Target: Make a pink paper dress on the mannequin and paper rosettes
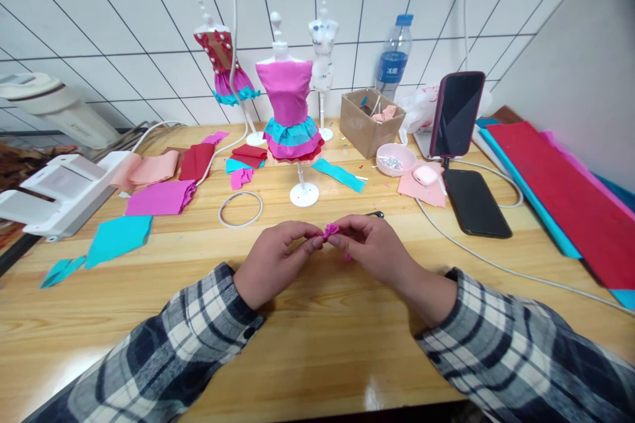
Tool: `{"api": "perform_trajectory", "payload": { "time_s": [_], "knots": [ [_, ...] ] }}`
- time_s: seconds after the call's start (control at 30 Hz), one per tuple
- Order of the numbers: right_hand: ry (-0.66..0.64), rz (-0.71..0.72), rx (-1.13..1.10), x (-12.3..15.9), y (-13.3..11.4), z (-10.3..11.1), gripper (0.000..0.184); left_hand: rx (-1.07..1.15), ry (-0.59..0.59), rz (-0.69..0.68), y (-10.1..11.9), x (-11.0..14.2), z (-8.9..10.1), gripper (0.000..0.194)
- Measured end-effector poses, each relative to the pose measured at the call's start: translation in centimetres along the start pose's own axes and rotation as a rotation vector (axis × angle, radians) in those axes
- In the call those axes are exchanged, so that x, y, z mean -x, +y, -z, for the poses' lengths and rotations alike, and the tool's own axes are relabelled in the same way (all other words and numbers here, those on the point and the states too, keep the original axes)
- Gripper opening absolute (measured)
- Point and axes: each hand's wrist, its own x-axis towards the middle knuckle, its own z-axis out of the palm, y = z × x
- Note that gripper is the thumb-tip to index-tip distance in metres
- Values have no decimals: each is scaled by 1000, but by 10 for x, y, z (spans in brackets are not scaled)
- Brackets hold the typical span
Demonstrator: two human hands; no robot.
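Above the near half of the pale, glossy wood-grain tabletop (307, 357), both of your hands meet, thumb and fingers pinched on a small gathered piece of magenta crepe-like material (331, 230). Left hand (278, 258): grips the piece at its left end. Right hand (377, 248): grips its right side; a bit of magenta shows below your right fingers. Both wrists emerge from black, grey and white plaid sleeves (198, 337).

Just beyond your right hand, partly hidden: a small black object (378, 214), identity unclear. Beyond your left hand: a thin whitish ring (241, 209), lying flat.

Farther back, centre: a white miniature dress form (285, 89) on a round base, upright, wearing a magenta bodice over turquoise, magenta and red ruffles. Two more white forms stand behind it, one dressed in red and magenta with a turquoise hem (225, 66), one in a white patterned top (323, 46).

Right of these: an open brown cardboard box (372, 129) containing scraps; a pink round bowl (395, 160) holding small pale pieces; a dark phone propped upright (457, 115); a second black phone lying flat (476, 203). At your left: folded magenta material (161, 198) and a turquoise sheet (119, 240), apart from your hands.
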Motion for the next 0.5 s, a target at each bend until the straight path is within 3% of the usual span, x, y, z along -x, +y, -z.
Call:
{"api": "perform_trajectory", "payload": {
  "time_s": [0.27,0.5],
  "knots": [
    [8,58,258,3,-5,-1,12,-160,-42,-44,-1,1,0,23],
    [40,67,276,5,-6,-4,10,-183,47,-67,0,0,-10,17]
  ]
}}
